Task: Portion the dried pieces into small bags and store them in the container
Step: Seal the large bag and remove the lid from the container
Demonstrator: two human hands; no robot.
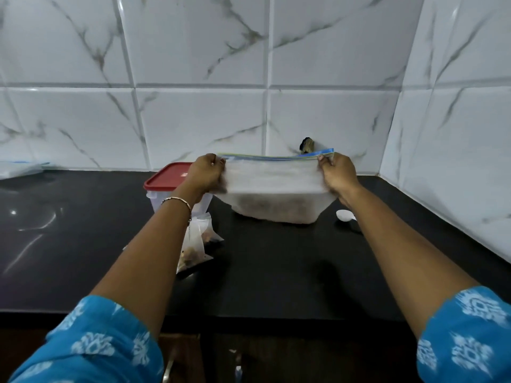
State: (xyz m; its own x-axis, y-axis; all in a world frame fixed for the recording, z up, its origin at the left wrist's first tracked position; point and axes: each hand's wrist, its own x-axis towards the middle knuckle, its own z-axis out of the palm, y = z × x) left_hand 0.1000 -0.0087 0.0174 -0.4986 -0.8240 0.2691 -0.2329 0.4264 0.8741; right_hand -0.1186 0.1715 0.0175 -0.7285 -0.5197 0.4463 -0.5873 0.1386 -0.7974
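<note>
Covering the whole back of the scene is a wall of white marble-look tiles (193, 51), and it turns a corner on the right side. Under it lies a black countertop (276, 272), shiny, with light reflections on its left part.

Both arms reach forward over the countertop, in blue sleeves (91, 341) with a white pattern. Between the hands is stretched a large zip bag (272, 186), frosted, with a blue and green closing strip along its top edge. Its bottom rests on the countertop and dark dried pieces (273, 210) show faintly through the plastic at the bottom. The left hand (206, 174) pinches the top left corner of the large zip bag, and the right hand (338, 172) pinches the top right corner, so the top edge is pulled straight between them.

Behind the left hand stands a clear container (163, 194) with a red lid on it. Just beside the left forearm, in front of the container, lie small bags (197, 247) with brown pieces inside. A thin bangle (178, 201) is on the left wrist. Near the right wrist a white spoon (345, 215) lies on the countertop. A small dark object (306, 145) is at the wall behind the bag; I cannot tell what it is.
</note>
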